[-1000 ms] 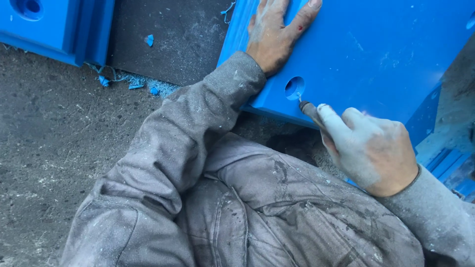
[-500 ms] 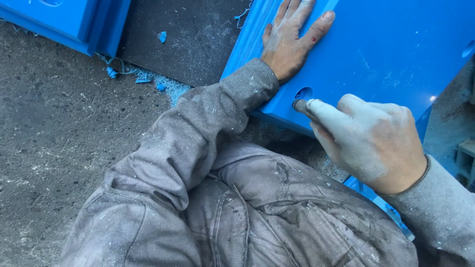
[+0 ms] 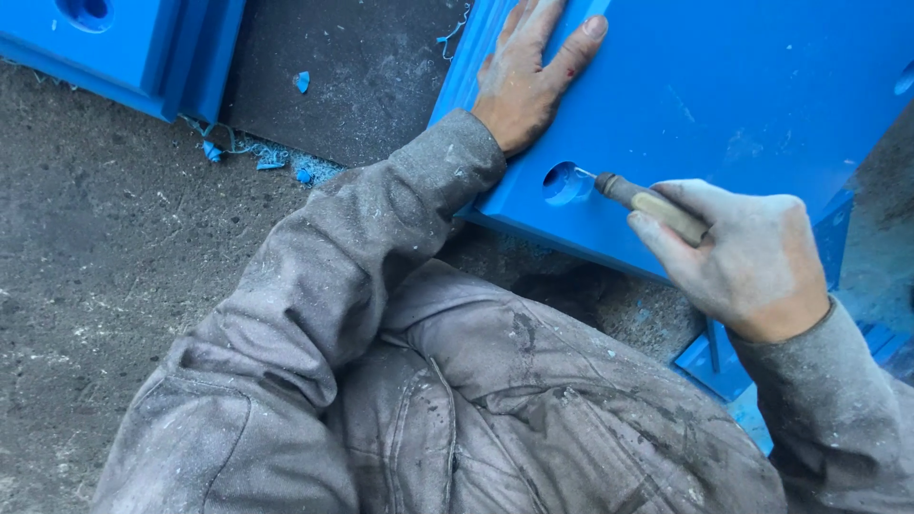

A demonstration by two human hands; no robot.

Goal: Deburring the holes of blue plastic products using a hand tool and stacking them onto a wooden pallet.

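Note:
A large blue plastic panel (image 3: 743,105) lies tilted in front of me, with a round hole (image 3: 566,183) near its lower edge. My left hand (image 3: 528,76) rests flat on the panel just above the hole, fingers spread. My right hand (image 3: 743,257) grips a small tool with a wooden handle (image 3: 652,203); its thin metal tip reaches the hole's rim. Both sleeves are dusty grey.
Another blue plastic block (image 3: 124,52) with a hole lies at the top left. Blue shavings (image 3: 257,157) are scattered on the rough grey floor beside a dark mat (image 3: 362,76). My grey-trousered legs (image 3: 476,409) fill the lower middle. More blue parts (image 3: 709,362) sit at the lower right.
My right hand has drawn back to the right, so the tool's handle and tip now show at the hole. The left hand stays flat on the panel.

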